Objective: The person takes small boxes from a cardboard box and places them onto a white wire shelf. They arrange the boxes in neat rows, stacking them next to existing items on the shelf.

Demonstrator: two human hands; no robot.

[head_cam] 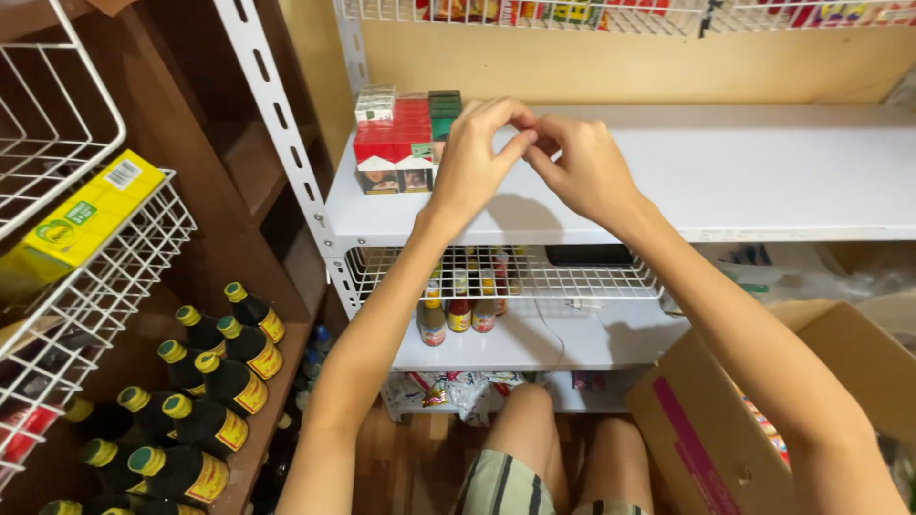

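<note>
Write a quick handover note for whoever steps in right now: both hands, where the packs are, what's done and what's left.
Left hand and right hand: raised together over the white shelf, fingertips pinched close; anything between them is too small to tell.
Small packs: stacked red, white and green at the shelf's left end, beside the left hand.
Done: that stack stands.
Left: rest of shelf bare; open cardboard box at right.

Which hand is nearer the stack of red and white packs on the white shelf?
Left. The left hand is right beside the stack of red and white packs; the right hand is farther along the shelf, fingertips meeting the left's.
</note>
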